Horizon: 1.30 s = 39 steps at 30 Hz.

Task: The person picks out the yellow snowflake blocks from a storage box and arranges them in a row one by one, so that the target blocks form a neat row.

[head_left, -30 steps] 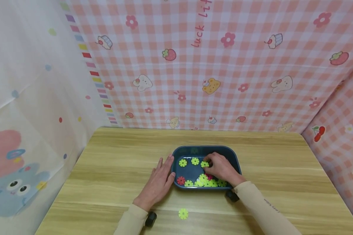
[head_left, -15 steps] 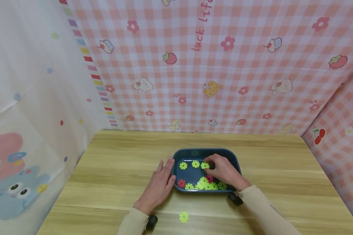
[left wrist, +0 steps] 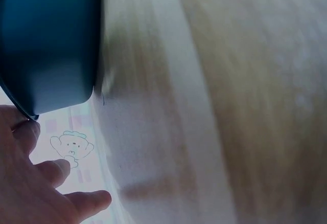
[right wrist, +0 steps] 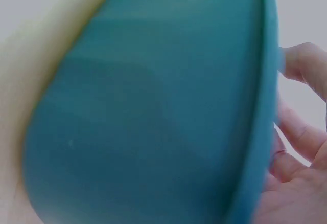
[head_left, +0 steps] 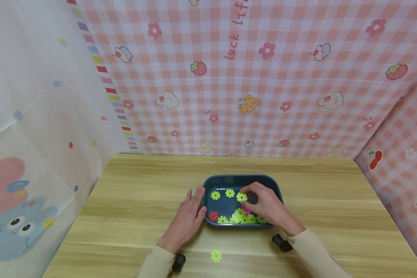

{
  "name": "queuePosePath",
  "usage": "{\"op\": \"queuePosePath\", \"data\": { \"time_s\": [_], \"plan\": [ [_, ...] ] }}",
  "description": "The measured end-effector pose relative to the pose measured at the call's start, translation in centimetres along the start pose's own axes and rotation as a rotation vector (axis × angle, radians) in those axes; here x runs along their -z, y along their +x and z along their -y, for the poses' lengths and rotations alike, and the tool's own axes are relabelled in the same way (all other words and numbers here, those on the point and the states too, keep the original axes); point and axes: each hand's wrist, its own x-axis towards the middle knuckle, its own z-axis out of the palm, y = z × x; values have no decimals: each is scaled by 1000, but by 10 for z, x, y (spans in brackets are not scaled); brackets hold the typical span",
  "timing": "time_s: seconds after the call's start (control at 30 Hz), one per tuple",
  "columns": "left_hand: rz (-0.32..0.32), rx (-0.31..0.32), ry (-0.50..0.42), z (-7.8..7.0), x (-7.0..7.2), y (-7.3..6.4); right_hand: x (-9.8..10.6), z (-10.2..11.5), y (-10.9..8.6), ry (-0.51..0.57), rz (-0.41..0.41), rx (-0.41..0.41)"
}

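Beige long sleeves (head_left: 157,260), black wrist cameras (head_left: 178,263)

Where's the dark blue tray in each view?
Head: tray below centre, slightly right.
Left wrist: tray in the upper-left corner.
Right wrist: tray fills the middle, top to bottom.
Shared landmark: its rim, near the left hand in left wrist, right hand in right wrist.

A teal tray (right wrist: 153,111) hides part of the right hand (right wrist: 306,142).
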Motion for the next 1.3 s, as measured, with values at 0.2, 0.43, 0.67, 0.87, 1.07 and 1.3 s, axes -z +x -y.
{"op": "queuePosePath", "data": {
  "time_s": [0.2,0.43,0.67,0.87,1.07,1.3],
  "plan": [
    [3,-3,-1,1,0,0,0,10,-10,28,6,60],
    [2,-15,2,0,0,1,-2,21,-21,9,17,107],
    [2,-8,-4,-2,0,-1,-9,30,-34,9,-12,251],
    [-9,-20,-2,0,-1,-2,-16,37,-47,-13,-14,316],
    [-14,-27,-1,1,-2,-2,-19,42,-59,-47,-28,334],
    [-6,-13,-10,0,-1,-2,-22,43,-72,-25,33,289]
  ]
}}
